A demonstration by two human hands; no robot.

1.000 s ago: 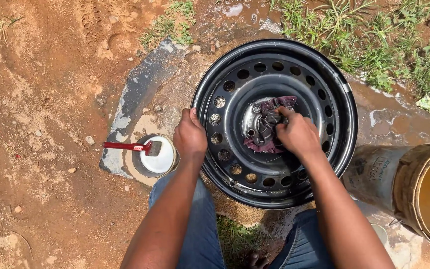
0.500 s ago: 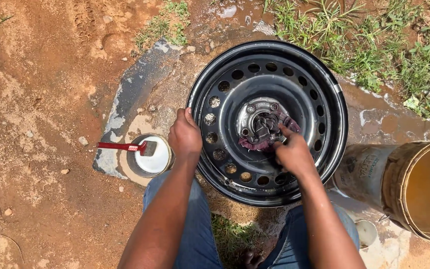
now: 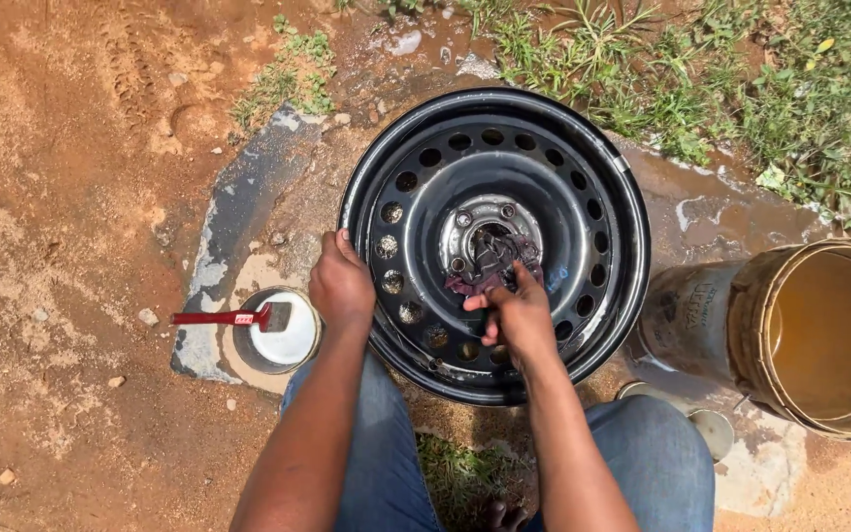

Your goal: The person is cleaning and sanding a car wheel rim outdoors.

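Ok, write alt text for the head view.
A person's right hand presses a dark rag into the hub of a black steel wheel rim lying on dirt, while the left hand grips its edge. A paint can with a red-handled brush sits left.

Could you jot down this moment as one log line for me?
left hand: gripping edge of black wheel rim | right hand: pressing dark rag at hub | paint can with red brush beside left hand
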